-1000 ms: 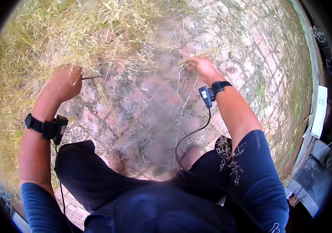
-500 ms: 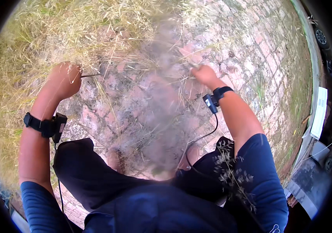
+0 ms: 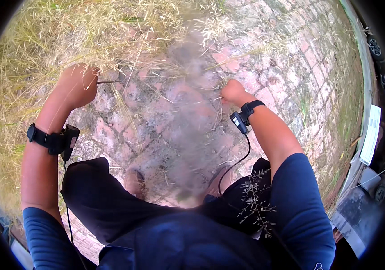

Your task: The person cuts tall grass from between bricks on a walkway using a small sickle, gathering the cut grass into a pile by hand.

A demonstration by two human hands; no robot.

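Note:
My left hand is closed in a fist at the edge of the tall dry grass. From it sticks a thin dark metal rod, pointing right over the bricks; the rest of this tool is hidden by my fingers and the grass. Across from it, my right hand is closed low over the brick paving. A few thin pale stalks show beside its fingers, but what it grips, if anything, cannot be made out. A hazy smear blurs the middle of the view.
Each wrist bears a strapped black device with a cable. A seed-headed grass stem lies across my right thigh. My shoes stand on the bricks. At the far right are a kerb, a white board and a car wheel.
My left hand has shifted slightly up and right with the rod. The right hand has turned and drawn slightly down. The seed-headed stem at my right thigh has swung left and lower.

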